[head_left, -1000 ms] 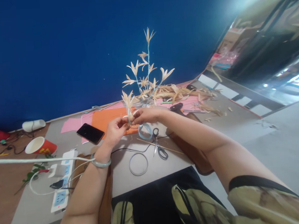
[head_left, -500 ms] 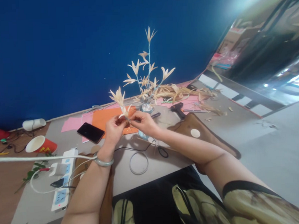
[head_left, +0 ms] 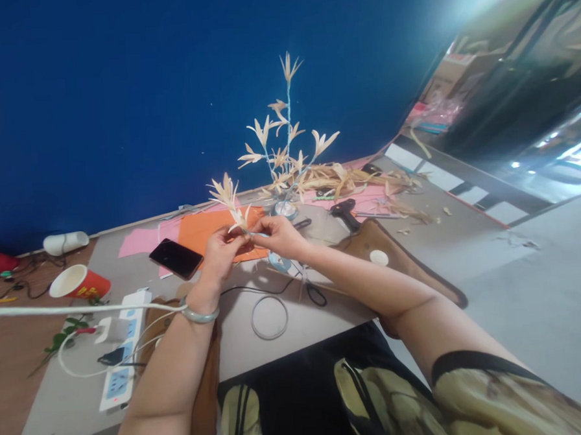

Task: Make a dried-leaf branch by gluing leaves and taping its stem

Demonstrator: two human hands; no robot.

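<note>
Pinched between the fingertips of my left hand (head_left: 223, 250) is the lower end of a pale dried-husk flower spray (head_left: 225, 191), its petals pointing up and to the left. My right hand (head_left: 282, 237) grips the same stem just beside the left fingers, so the two hands nearly touch. The stem itself is mostly hidden by the fingers. Behind them stands a taller arrangement of husk flowers (head_left: 290, 130) on blue-wrapped stems, set in a small round base (head_left: 285, 209). A roll of light-blue tape (head_left: 279, 262) lies beneath my right hand.
Orange paper (head_left: 194, 229) and a black phone (head_left: 176, 258) lie left of the hands. A glue gun (head_left: 345, 214) and dried husks (head_left: 347, 175) are at the right. A wire ring (head_left: 269, 317), scissors (head_left: 316, 295), power strip (head_left: 125, 349) and red paper cup (head_left: 86, 280) are nearer me.
The flower spray in my hands has tipped slightly left and down. Both hands keep their pinch at almost the same place.
</note>
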